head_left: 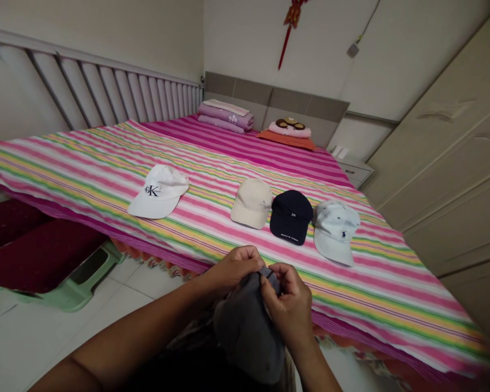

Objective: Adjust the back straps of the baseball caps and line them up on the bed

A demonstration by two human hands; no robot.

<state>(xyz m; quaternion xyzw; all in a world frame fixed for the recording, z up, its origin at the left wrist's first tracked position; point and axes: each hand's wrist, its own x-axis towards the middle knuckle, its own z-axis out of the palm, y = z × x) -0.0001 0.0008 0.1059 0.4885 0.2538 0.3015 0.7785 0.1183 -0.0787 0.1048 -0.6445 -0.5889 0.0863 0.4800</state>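
Observation:
Both my hands are closed on a dark grey cap (249,326) held low in front of me, over the bed's near edge. My left hand (240,264) pinches its strap end from the left, and my right hand (289,294) grips the same end from the right. The fingertips nearly meet there. On the striped bedsheet (204,218) beyond lie a beige cap (251,204), a navy cap (292,218) and a pale blue cap (337,231), side by side. Farther left rests a white cap (159,190) with dark letters on its front.
Folded purple bedding (226,117) and a folded pink item on orange cloth (286,140) lie near the headboard (245,90). A railing (106,90) runs along the left. Dark red padded stools (44,250) stand at lower left, a wardrobe (453,163) at right.

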